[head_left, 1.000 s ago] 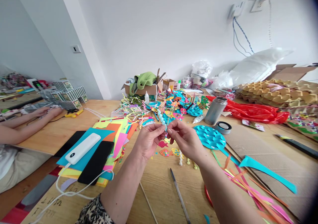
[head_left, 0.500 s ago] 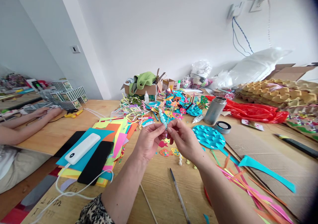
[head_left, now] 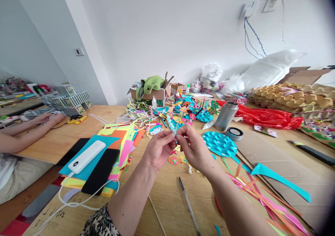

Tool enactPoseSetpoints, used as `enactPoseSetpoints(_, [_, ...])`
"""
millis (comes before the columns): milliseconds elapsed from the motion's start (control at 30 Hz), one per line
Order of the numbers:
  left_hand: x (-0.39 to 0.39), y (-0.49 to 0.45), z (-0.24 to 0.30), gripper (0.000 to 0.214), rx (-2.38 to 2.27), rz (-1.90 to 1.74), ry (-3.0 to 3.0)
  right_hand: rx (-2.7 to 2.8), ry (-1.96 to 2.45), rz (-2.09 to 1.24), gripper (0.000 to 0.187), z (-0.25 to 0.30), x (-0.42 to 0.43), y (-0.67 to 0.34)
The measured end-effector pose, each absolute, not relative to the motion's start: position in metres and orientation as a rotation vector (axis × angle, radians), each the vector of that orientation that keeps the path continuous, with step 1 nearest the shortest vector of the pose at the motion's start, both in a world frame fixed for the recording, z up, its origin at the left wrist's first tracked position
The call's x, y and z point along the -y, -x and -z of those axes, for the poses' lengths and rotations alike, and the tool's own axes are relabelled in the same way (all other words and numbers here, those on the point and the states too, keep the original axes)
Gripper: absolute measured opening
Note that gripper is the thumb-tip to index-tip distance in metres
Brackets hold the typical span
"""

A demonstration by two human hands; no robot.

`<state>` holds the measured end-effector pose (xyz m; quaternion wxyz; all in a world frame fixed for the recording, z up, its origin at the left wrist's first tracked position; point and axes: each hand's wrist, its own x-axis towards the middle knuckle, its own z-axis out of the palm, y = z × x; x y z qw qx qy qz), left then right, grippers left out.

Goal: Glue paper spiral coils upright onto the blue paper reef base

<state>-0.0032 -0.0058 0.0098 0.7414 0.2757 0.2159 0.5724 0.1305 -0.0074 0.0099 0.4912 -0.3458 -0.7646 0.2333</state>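
Pinched between my left hand [head_left: 160, 148] and my right hand [head_left: 193, 146] is a light-blue twisted paper strip [head_left: 171, 124], its coiled length pointing up and away from me. Thumbs and forefingers of both hands meet at its lower end, so that end is hidden. Paper fish cutouts [head_left: 173, 160] lie on the wooden table just beneath my hands. A small white twisted piece [head_left: 190, 169] rests below my right hand. Closer to me lie a pen [head_left: 187, 203] and a thin stick [head_left: 156, 213].
Left are coloured paper sheets [head_left: 125, 133] under a white power bank [head_left: 87, 156] and a black phone [head_left: 101, 171]. On the right stand a metal bottle [head_left: 226, 116] and a round blue paper piece [head_left: 220, 144]. A co-worker's hands [head_left: 49, 118] work at far left.
My hands stay nearly in place, fingers shifting slightly at the strip's lower end. The strip leans a little more to the left. My right hand has dipped slightly over the small pieces below.
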Motion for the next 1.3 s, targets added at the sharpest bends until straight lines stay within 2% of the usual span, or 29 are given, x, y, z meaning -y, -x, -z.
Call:
enactPoseSetpoints(233, [0.007, 0.000, -0.009, 0.015, -0.445, -1.278, -0.633, 1.897, 0.849, -0.357, 0.008, -0.014, 0.013, -0.128])
enactPoseSetpoints(467, [0.009, -0.001, -0.011, 0.016, -0.473, -1.297, -0.639, 1.791, 0.839, -0.385, 0.007, -0.008, 0.006, -0.127])
enactPoseSetpoints(700, [0.007, 0.002, -0.011, 0.019, -0.602, -1.382, -0.759, 1.796, 0.807, -0.276, 0.007, -0.010, 0.006, -0.128])
enactPoseSetpoints(800, [0.005, 0.006, -0.011, 0.020, -0.711, -1.423, -0.857, 1.749, 0.853, -0.431, 0.010, -0.015, 0.005, -0.132])
enactPoseSetpoints(967, [0.004, 0.010, -0.010, 0.020, -0.877, -1.390, -1.201, 1.463, 0.937, -1.067, 0.031, -0.019, -0.002, -0.146])
enactPoseSetpoints(1033, [0.004, 0.010, -0.008, 0.021, -0.895, -1.327, -1.290, 1.443, 0.884, -1.264, 0.031, -0.020, -0.003, -0.149])
enactPoseSetpoints(1300, [0.004, 0.008, -0.002, 0.023, -0.719, -1.225, -1.141, 1.220, 0.779, -1.488, 0.033, -0.021, -0.003, -0.147])
